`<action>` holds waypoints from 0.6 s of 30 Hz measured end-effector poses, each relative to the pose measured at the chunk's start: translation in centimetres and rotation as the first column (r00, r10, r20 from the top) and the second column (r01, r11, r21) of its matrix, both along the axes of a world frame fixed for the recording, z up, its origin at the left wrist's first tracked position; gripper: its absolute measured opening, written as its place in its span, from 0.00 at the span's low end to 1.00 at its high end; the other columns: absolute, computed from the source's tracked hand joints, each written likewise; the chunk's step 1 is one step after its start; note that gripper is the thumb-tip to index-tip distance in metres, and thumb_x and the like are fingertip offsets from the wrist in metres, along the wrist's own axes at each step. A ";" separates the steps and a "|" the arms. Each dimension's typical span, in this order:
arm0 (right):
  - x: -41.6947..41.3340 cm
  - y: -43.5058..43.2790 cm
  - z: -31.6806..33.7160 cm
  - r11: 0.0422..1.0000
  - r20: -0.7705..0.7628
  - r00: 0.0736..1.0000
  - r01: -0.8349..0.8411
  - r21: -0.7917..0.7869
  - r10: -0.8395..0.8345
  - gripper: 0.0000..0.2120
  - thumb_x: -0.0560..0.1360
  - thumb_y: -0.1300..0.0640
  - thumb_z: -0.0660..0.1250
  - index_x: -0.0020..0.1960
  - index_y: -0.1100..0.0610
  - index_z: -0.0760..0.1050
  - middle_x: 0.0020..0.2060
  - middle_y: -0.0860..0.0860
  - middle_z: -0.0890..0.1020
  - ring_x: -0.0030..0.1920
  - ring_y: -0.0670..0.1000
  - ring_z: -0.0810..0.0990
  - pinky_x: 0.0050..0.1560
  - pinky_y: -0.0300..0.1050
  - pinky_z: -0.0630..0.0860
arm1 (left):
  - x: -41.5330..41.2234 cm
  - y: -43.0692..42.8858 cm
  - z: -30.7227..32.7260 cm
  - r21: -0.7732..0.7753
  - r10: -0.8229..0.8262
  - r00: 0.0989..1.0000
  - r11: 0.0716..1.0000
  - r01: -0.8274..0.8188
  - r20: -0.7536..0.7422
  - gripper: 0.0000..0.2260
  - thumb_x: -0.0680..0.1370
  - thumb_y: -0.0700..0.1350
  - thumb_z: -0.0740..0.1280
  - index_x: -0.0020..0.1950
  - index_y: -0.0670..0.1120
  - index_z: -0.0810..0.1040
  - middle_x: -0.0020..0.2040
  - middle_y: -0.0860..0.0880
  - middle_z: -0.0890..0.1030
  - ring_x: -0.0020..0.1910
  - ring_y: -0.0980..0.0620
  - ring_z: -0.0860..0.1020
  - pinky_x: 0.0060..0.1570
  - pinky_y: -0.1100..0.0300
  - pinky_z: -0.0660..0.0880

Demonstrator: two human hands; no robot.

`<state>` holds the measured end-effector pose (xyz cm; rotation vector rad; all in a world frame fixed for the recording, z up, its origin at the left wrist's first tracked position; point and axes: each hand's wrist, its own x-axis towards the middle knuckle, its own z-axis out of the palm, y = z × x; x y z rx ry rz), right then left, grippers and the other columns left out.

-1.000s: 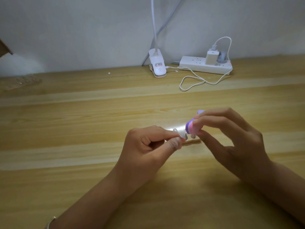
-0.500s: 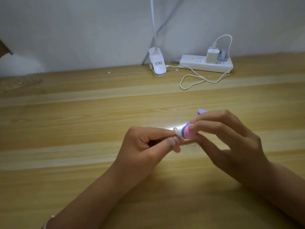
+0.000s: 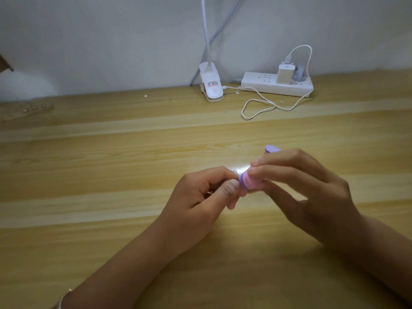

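My right hand [image 3: 312, 190] grips a small pink and purple cylinder [image 3: 248, 183] between fingers and thumb, just above the wooden table [image 3: 111, 175]. My left hand [image 3: 200, 197] pinches a small silvery part [image 3: 236, 174] at the cylinder's left end, thumb and forefinger closed on it. Most of that part is hidden by my fingertips. A small purple piece [image 3: 272, 149] lies on the table just behind my right hand's fingers.
At the back by the wall stand a white clip lamp base [image 3: 210, 85] and a white power strip [image 3: 276, 85] with a charger plugged in. A white cable [image 3: 258, 108] loops on the table in front of them.
The silvery part and the cylinder have come together; the gap seen earlier is closed. Both hands have shifted slightly closer to each other.
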<state>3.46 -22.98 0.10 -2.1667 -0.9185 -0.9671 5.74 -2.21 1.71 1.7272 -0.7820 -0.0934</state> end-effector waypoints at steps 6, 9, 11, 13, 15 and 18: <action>-0.3 0.5 0.0 0.999 0.004 0.999 -0.041 -0.020 0.041 0.13 0.72 0.71 0.73 0.56 0.62 0.82 0.51 0.57 0.84 0.54 0.52 0.83 0.64 0.54 0.76 | -0.1 -0.1 0.2 -0.013 -0.025 0.997 1.000 0.024 -0.077 0.11 0.79 0.38 0.61 0.38 0.46 0.77 0.31 0.54 0.73 0.29 0.61 0.69 0.33 0.71 0.65; -0.1 0.0 0.2 1.000 -0.028 1.000 -0.013 0.011 0.014 0.11 0.74 0.69 0.72 0.56 0.62 0.81 0.50 0.56 0.84 0.52 0.52 0.84 0.59 0.60 0.78 | -0.1 -0.1 0.0 -0.033 -0.027 0.993 0.999 0.023 -0.116 0.10 0.79 0.38 0.60 0.40 0.43 0.77 0.31 0.57 0.73 0.28 0.62 0.69 0.32 0.74 0.65; -0.4 0.6 0.0 0.998 -0.012 0.998 -0.056 -0.005 0.056 0.12 0.73 0.70 0.73 0.56 0.63 0.82 0.50 0.57 0.84 0.53 0.53 0.84 0.61 0.53 0.78 | -0.1 0.0 0.0 -0.039 -0.023 0.991 0.999 0.018 -0.132 0.11 0.79 0.39 0.61 0.39 0.40 0.77 0.31 0.56 0.72 0.27 0.62 0.69 0.31 0.74 0.65; -0.5 0.7 -0.1 0.997 0.005 0.998 -0.068 -0.045 0.069 0.13 0.72 0.71 0.73 0.55 0.64 0.83 0.51 0.58 0.84 0.54 0.55 0.83 0.61 0.51 0.78 | -0.2 0.0 0.0 -0.053 -0.031 0.986 0.998 0.022 -0.162 0.11 0.80 0.38 0.61 0.39 0.39 0.77 0.30 0.56 0.72 0.27 0.62 0.68 0.30 0.74 0.65; -0.2 0.0 0.1 0.999 -0.003 1.000 -0.019 -0.039 0.019 0.12 0.72 0.71 0.73 0.54 0.63 0.83 0.51 0.57 0.84 0.53 0.53 0.83 0.59 0.58 0.78 | -0.2 -0.1 0.2 -0.085 -0.044 0.974 0.996 0.026 -0.220 0.10 0.80 0.39 0.60 0.40 0.41 0.77 0.30 0.56 0.71 0.27 0.62 0.67 0.29 0.73 0.64; -0.2 0.2 0.0 1.000 -0.002 1.000 -0.018 -0.009 0.018 0.11 0.73 0.71 0.73 0.54 0.63 0.83 0.51 0.56 0.84 0.53 0.53 0.83 0.58 0.57 0.79 | -0.4 -0.2 0.4 -0.117 -0.059 0.960 0.993 0.028 -0.272 0.11 0.79 0.41 0.60 0.39 0.43 0.76 0.29 0.53 0.71 0.26 0.60 0.66 0.27 0.71 0.64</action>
